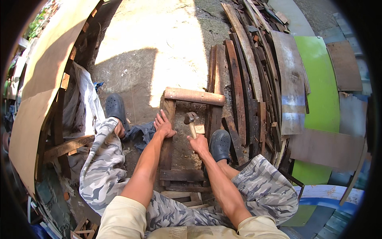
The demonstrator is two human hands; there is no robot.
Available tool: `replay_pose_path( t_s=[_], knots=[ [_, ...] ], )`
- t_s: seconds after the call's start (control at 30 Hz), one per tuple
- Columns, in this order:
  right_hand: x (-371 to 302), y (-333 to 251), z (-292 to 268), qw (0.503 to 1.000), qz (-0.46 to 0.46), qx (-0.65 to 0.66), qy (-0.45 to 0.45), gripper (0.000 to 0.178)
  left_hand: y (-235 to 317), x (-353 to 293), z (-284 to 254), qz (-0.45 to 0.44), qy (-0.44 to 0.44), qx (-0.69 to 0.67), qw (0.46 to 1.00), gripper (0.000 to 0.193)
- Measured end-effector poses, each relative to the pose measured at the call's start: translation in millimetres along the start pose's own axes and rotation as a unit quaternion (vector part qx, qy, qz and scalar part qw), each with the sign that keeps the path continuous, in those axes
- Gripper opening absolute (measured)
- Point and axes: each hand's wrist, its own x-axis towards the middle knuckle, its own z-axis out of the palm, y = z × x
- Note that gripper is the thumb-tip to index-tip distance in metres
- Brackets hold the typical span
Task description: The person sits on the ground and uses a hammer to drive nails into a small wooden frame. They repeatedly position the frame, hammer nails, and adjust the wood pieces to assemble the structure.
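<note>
A rectangular wooden frame (194, 96) of rough brown boards lies on the ground between my feet, with a crosspiece over its far end. My left hand (164, 125) rests on the frame's left board, its fingers spread and holding nothing. In my right hand (197, 143) is the wooden handle of a claw hammer (191, 118), closed in my fingers. The hammer's metal head points away from me, over the opening inside the frame. A small pale wood block (199, 129) shows just beside the handle.
Stacked planks (242, 67) line the right side, with a green sheet (318, 79) and brown panels beyond. A long plywood sheet (47, 87) leans along the left. My dark clogs (219, 145) flank the frame. A dark cloth (141, 133) lies by my left foot.
</note>
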Motion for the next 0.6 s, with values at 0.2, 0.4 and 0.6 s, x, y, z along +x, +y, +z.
replay_pose_path(
  t_s=[0.2,0.4,0.6],
  knots=[
    [-37.7,62.5,23.7,0.987,0.111,-0.003,-0.120,0.042,-27.6,-31.5,19.1,0.051,0.112,0.033,0.992,0.118],
    [-54.2,155.1,63.6,0.959,0.201,0.092,-0.178,0.032,-36.8,-103.6,39.3,0.220,0.113,0.117,0.962,0.051],
    [-43.3,152.0,63.7,0.960,0.185,0.092,-0.187,0.031,-81.0,-141.1,71.5,0.224,0.414,-0.107,0.876,0.015]
  ],
)
